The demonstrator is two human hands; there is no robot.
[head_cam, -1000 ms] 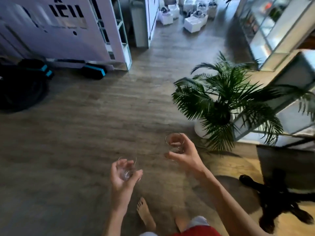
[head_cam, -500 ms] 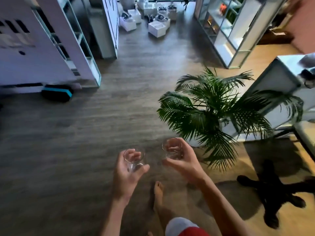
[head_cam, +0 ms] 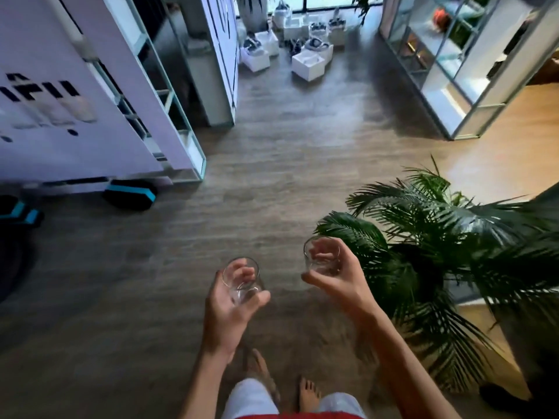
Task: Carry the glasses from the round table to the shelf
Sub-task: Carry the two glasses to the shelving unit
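Note:
I hold one clear drinking glass in each hand, low in front of me over the wooden floor. My left hand [head_cam: 230, 306] is wrapped around the left glass [head_cam: 242, 279], which is upright and looks empty. My right hand [head_cam: 341, 282] grips the right glass [head_cam: 320, 257] from the side, fingers showing through it. A white open shelf unit with pale green frames [head_cam: 447, 71] stands far ahead on the right. The round table is not in view.
A large potted palm [head_cam: 438, 252] spreads close to my right hand. A white partition with black lettering [head_cam: 75, 110] stands at the left, black and teal objects [head_cam: 130, 195] at its foot. White boxes [head_cam: 308, 62] sit on the floor far ahead.
The view has swung and advanced: the palm has slid to the right and nearer, the right shelf unit has come into view. Both hands still carry their glasses, raised slightly.

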